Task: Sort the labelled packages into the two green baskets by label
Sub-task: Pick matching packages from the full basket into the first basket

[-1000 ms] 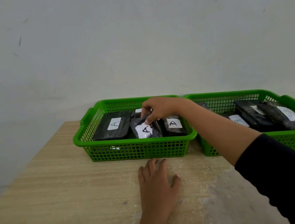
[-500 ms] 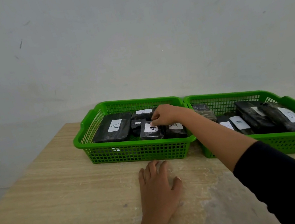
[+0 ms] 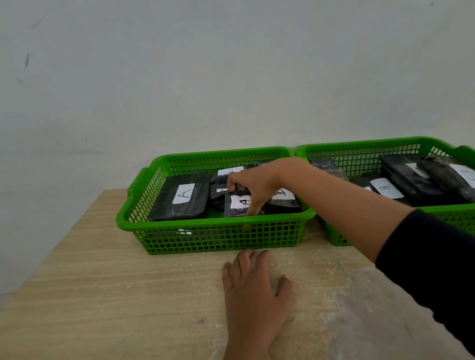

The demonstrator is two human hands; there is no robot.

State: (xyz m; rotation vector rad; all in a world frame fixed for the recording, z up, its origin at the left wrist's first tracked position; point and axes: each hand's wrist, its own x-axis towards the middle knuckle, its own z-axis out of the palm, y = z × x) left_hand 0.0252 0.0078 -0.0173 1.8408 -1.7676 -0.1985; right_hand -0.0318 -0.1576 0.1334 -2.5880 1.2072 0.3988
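The worktop (image 3: 95,316) looks like pale matt wood-grain laminate with chalky scuffs, both baskets (image 3: 224,239) are glossy green plastic mesh, the packages (image 3: 180,197) wear slightly shiny black wrap, probably plastic film, with matt white paper labels (image 3: 386,187), and the wall (image 3: 208,58) is matt paint.

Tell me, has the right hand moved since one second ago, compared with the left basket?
Yes. The right hand has sunk lower into the left basket, pressing the A package down.
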